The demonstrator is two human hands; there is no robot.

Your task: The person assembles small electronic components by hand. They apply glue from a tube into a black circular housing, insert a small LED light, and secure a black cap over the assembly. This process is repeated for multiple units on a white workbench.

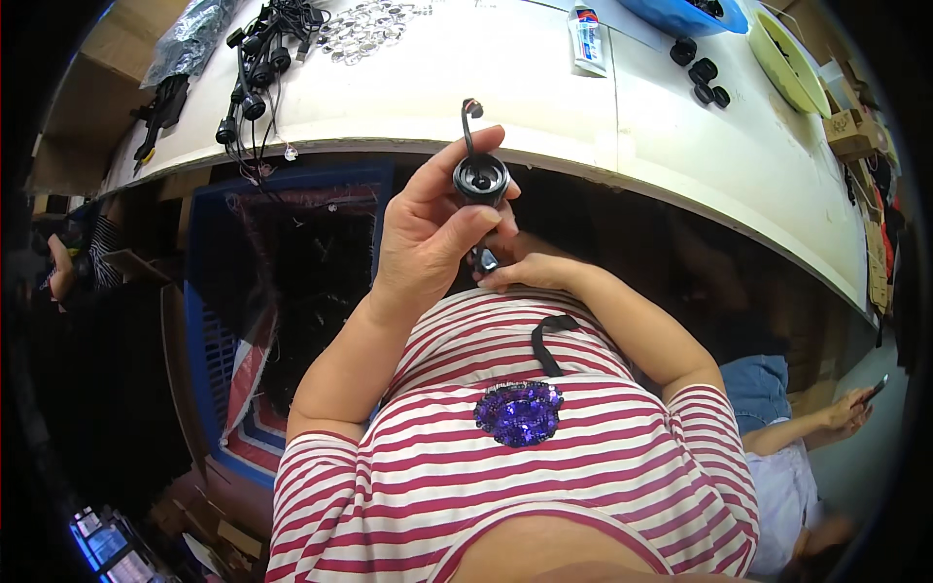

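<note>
My left hand (418,228) is closed around a black round cup-shaped housing (481,177), its open end facing up. A short black cable (467,131) rises from beside the housing and ends in a small tip with reddish wires. Just below, close to my body, my right hand (530,273) pinches a small dark piece with a shiny face (487,259). What this piece is, and whether it joins the housing, is hidden behind my left fingers. Both hands are in front of the table's near edge.
The white table (544,117) bears black cabled parts (258,73), clear discs (364,31), a white tube (587,39), black caps (704,70), a blue basin (680,17) and a yellow basin (789,63). A blue crate (209,340) stands below. Another person's hand (850,411) holds a phone at right.
</note>
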